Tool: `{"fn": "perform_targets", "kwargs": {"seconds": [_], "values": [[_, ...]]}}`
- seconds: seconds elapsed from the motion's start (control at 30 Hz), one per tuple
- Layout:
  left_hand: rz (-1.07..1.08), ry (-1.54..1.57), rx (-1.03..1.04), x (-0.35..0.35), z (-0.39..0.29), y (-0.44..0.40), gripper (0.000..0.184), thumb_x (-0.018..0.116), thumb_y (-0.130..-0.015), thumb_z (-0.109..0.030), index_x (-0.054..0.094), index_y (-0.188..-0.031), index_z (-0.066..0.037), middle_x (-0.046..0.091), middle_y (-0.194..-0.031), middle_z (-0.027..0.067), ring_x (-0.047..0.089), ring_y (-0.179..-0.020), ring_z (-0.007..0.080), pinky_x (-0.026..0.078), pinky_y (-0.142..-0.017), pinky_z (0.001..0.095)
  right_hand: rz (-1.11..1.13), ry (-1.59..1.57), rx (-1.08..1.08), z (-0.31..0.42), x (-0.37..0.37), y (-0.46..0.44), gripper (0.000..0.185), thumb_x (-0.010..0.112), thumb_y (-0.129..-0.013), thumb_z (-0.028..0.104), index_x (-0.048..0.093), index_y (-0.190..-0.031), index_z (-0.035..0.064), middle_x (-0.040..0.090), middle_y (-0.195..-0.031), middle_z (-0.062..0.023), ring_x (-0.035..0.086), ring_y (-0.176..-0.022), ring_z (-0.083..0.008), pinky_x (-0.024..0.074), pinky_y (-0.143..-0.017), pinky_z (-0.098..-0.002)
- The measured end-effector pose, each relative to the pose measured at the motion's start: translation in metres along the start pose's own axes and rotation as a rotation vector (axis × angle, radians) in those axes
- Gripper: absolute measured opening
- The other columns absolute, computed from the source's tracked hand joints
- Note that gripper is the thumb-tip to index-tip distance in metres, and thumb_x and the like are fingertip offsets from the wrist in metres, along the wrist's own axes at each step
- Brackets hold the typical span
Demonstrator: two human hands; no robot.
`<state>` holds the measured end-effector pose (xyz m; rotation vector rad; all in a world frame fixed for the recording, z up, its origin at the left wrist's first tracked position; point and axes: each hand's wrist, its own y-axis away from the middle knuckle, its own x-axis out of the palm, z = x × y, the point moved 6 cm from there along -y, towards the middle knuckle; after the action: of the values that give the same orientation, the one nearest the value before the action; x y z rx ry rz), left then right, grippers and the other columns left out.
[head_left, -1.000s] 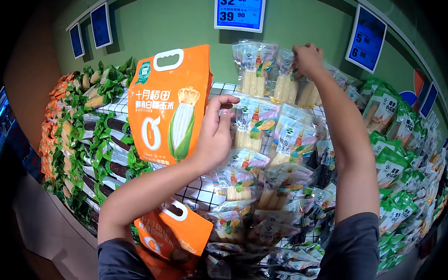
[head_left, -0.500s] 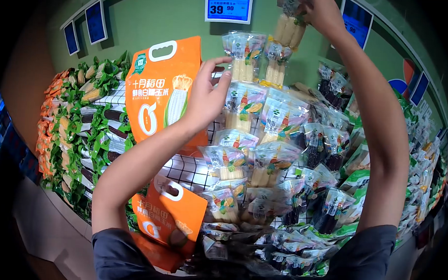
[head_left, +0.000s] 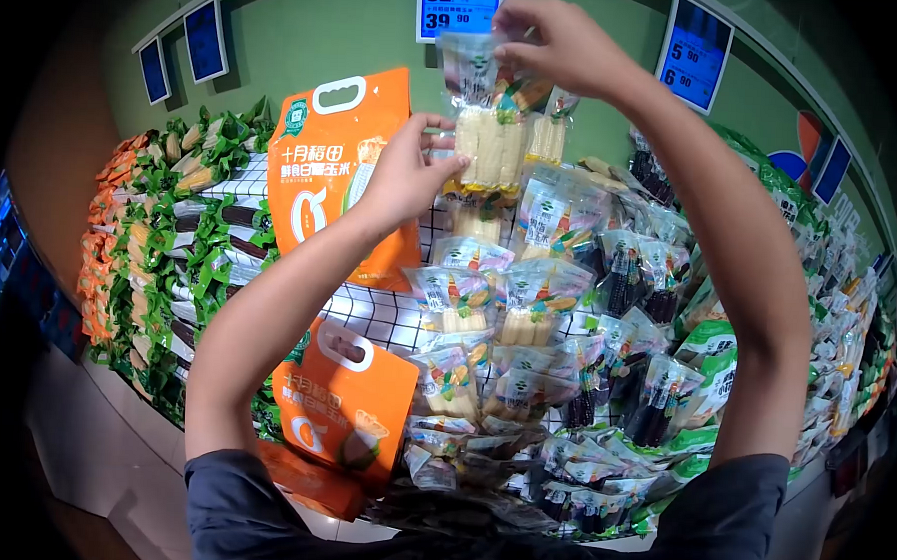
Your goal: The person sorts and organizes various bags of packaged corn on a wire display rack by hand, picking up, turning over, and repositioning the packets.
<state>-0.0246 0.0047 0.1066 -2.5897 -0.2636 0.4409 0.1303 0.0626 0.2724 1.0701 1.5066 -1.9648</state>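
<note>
My right hand (head_left: 554, 46) pinches the top edge of a clear, printed bag of corn (head_left: 490, 147), its pale cobs hanging upright in front of the top row. At the bag's lower left edge is my left hand (head_left: 410, 173), its thumb and fingers apart. The thumb tip meets or overlaps the bag's edge; whether it presses on it I cannot tell. Close behind the held bag hangs another corn bag (head_left: 547, 139). Below it are more corn bags (head_left: 535, 299) of the same kind in columns.
Left of the bags stand a large orange corn package (head_left: 301, 214) and a second orange package (head_left: 328, 400) lower down. A white wire rack (head_left: 367, 321) shows between them. Dark corn packs (head_left: 629, 278) hang to the right. Price screens (head_left: 695, 56) line the green wall above.
My right hand has brought the corn bag left and down from the upper right, in front of the top row. My left hand stays nearly in place, now beside the held bag.
</note>
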Motion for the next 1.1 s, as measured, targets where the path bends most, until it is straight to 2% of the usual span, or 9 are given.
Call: {"fn": "perform_targets", "kwargs": {"seconds": [0.1,0.23,0.33,0.47,0.67,0.77,0.87,1.07,1.1], "values": [[0.027,-0.028,-0.111,0.002,0.033,0.006,0.045,0.072,-0.096,-0.005,0.047,-0.134,-0.002,0.065,-0.121,0.012,0.067,-0.106,0.018,0.055,-0.09,0.0321,-0.022,0.059,-0.063,0.0,0.028,0.01,0.017,0.074,-0.089,0.007,0.065,-0.1,-0.0008,0.073,-0.093,-0.0105,0.073,-0.087,-0.019,0.056,-0.08,-0.0352],[-0.016,-0.075,0.003,0.01,0.059,0.011,0.042,0.07,-0.093,-0.002,0.048,-0.129,-0.001,0.066,-0.118,0.0159,0.07,-0.092,0.0223,0.058,-0.082,0.0342,0.014,0.048,-0.023,-0.006,0.056,0.018,0.021,0.077,-0.087,0.01,0.065,-0.1,-0.0008,0.074,-0.096,-0.0165,0.071,-0.091,-0.0302,0.0548,-0.082,-0.0405],[-0.065,-0.247,-0.006,0.016,0.061,0.018,0.05,0.07,-0.091,-0.002,0.042,-0.132,0.0,0.068,-0.112,0.0221,0.072,-0.094,0.0365,0.057,-0.085,0.0442,0.052,0.047,0.006,-0.011,0.063,0.019,0.021,0.077,-0.086,0.01,0.065,-0.099,-0.0005,0.073,-0.096,-0.0164,0.071,-0.091,-0.0305,0.0546,-0.082,-0.0408],[-0.032,-0.387,-0.061,0.021,0.074,0.021,0.057,0.07,-0.092,-0.002,0.037,-0.139,0.0,0.065,-0.115,0.017,0.073,-0.096,0.0269,0.058,-0.084,0.0376,0.184,0.025,0.049,-0.026,0.082,0.021,0.021,0.077,-0.085,0.01,0.064,-0.096,0.0004,0.073,-0.093,-0.0161,0.07,-0.088,-0.0315,0.054,-0.081,-0.0413],[0.027,-0.491,-0.093,0.031,0.088,0.024,0.06,0.068,-0.093,-0.004,0.033,-0.142,0.004,0.065,-0.112,0.0187,0.072,-0.094,0.0306,0.057,-0.086,0.0406,0.281,0.039,0.058,-0.036,0.101,0.034,0.021,0.078,-0.084,0.01,0.063,-0.095,0.0011,0.072,-0.089,-0.0154,0.069,-0.082,-0.03,0.0526,-0.077,-0.041],[0.018,-0.379,-0.038,0.033,0.099,0.022,0.058,0.064,-0.095,-0.005,0.034,-0.143,0.005,0.065,-0.113,0.0209,0.07,-0.097,0.0336,0.055,-0.089,0.0416,0.332,0.024,0.078,-0.043,0.114,0.039,0.021,0.079,-0.084,0.01,0.063,-0.094,0.0007,0.073,-0.088,-0.0141,0.069,-0.081,-0.0267,0.0521,-0.075,-0.04],[-0.033,-0.503,0.08,0.035,0.096,0.026,0.056,0.062,-0.096,-0.006,0.036,-0.144,0.007,0.063,-0.114,0.0233,0.068,-0.103,0.0355,0.054,-0.092,0.0424,0.402,0.023,0.102,-0.045,0.124,0.045,0.021,0.079,-0.085,0.009,0.063,-0.093,0.0002,0.072,-0.085,-0.0124,0.067,-0.078,-0.0233,0.0516,-0.073,-0.0388],[-0.054,-0.545,0.045,0.039,0.108,0.042,0.065,0.061,-0.1,-0.014,0.03,-0.152,0.008,0.055,-0.132,0.0277,0.066,-0.11,0.0375,0.053,-0.096,0.0416,0.392,0.005,0.086,-0.048,0.134,0.054,0.02,0.079,-0.084,0.011,0.064,-0.092,0.0,0.068,-0.079,-0.0133,0.063,-0.072,-0.0247,0.0505,-0.069,-0.0391],[-0.027,-0.411,-0.018,0.04,0.114,0.043,0.068,0.061,-0.101,-0.016,0.027,-0.155,0.007,0.053,-0.136,0.028,0.065,-0.115,0.0373,0.052,-0.098,0.0415,0.369,0.002,0.08,-0.047,0.135,0.055,0.021,0.078,-0.084,0.012,0.064,-0.093,-0.0001,0.068,-0.079,-0.014,0.063,-0.072,-0.0261,0.0504,-0.069,-0.0396]]}}
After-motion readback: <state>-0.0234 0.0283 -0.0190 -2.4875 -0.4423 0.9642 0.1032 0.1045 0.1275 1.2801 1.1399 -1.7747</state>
